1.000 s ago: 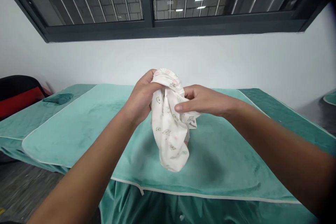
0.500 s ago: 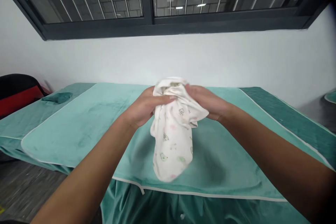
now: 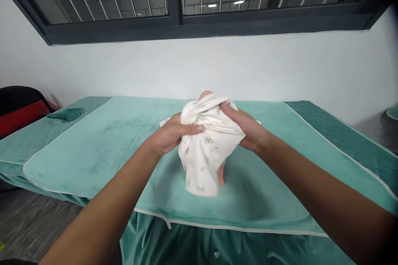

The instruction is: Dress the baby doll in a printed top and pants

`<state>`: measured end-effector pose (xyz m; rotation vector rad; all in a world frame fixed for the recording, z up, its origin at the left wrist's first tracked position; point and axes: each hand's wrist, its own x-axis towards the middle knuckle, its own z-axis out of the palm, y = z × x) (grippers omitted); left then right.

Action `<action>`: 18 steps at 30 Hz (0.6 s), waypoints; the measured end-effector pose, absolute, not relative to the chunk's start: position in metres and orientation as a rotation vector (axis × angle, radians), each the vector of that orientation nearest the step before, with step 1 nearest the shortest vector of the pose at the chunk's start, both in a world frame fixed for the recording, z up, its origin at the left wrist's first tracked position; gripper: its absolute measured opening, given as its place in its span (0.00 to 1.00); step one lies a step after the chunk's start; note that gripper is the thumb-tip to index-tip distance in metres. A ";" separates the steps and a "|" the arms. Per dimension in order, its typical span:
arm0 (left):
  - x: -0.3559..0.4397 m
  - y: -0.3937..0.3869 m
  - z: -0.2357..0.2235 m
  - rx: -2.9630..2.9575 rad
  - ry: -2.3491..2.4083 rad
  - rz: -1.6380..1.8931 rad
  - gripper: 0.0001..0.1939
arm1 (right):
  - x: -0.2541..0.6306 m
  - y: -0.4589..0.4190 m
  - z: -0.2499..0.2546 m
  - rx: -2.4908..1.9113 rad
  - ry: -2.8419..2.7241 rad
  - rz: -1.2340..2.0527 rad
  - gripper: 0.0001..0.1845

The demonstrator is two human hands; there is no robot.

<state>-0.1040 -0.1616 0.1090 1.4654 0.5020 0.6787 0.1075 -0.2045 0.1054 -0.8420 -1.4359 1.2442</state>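
Bunched between my hands hangs a soft white baby garment [image 3: 202,153] with small printed figures. My left hand [image 3: 174,132] grips its upper left side, thumb laid across the front and fingers behind the cloth. At the upper right, my right hand [image 3: 247,126] pinches the cloth under its thumb, the other fingers mostly hidden. Above the garment's top edge shows a rounded, pinkish doll-like part [image 3: 205,93]. Another pinkish piece [image 3: 221,176], leg-like, sticks out below on the right. The cloth hides what lies between them. Small white edges show beside both hands.
A light teal plush cover [image 3: 87,149] lies over the bed, with a darker teal cover at its sides and front. A face hole [image 3: 66,114] is at the far left. Behind are a white wall [image 3: 124,70] and a barred window. A red and black chair [image 3: 23,112] stands left.
The garment has been turned and spread wider between my hands. Its lower end has swung and risen slightly. Pinkish doll-like parts now show above and below it. Both hands keep hold.
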 end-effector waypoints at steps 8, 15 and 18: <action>-0.089 -0.175 0.108 1.194 0.364 0.854 0.24 | 0.122 -0.206 0.106 -0.743 -1.667 1.707 0.26; -0.108 -0.171 0.115 1.349 0.431 0.510 0.34 | 0.112 -0.221 0.114 -0.685 -1.225 1.521 0.27; -0.110 -0.173 0.107 1.362 0.557 0.293 0.30 | 0.108 -0.238 0.093 -0.771 -1.047 1.571 0.26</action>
